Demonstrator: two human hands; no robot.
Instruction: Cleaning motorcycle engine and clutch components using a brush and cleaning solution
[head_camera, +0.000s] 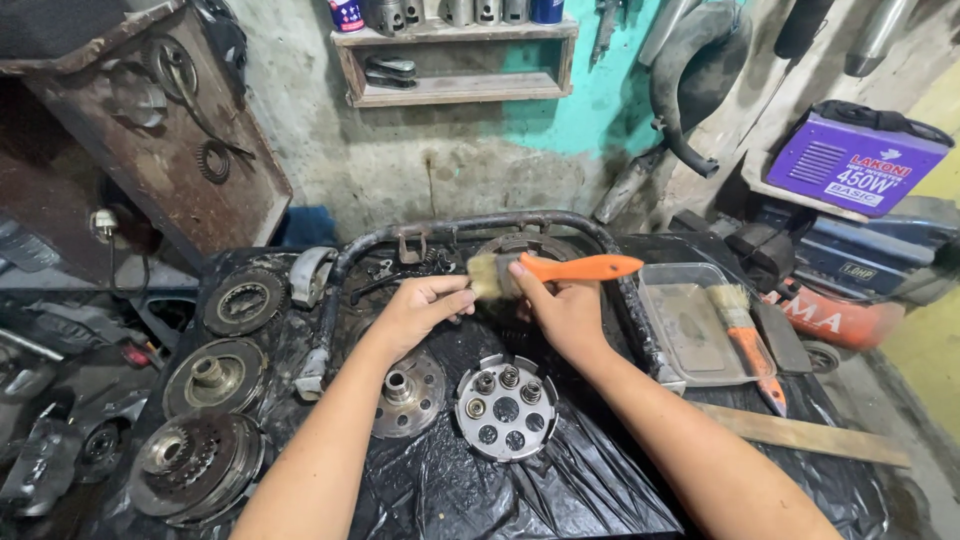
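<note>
Brushing at the counter's centre.
Right hand (562, 312) grips an orange-handled brush (555, 270); left hand (418, 312) pinches something small, hidden. Purple box (855, 160) at two o'clock, wooden shelf (455, 60) at twelve, black plastic-covered counter (560, 480).

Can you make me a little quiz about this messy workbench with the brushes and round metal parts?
1. True or false: the right hand holds a brush with an orange handle.
2. Where does the second brush lie? A) in the clear plastic tray B) on the wall shelf C) on the floor
3. What covers the table under the round part with springs?

Key
1. True; its bristles are up against the left hand, whose fingers are curled in, though what they pinch is too small to tell.
2. A
3. Black plastic sheet.
</note>
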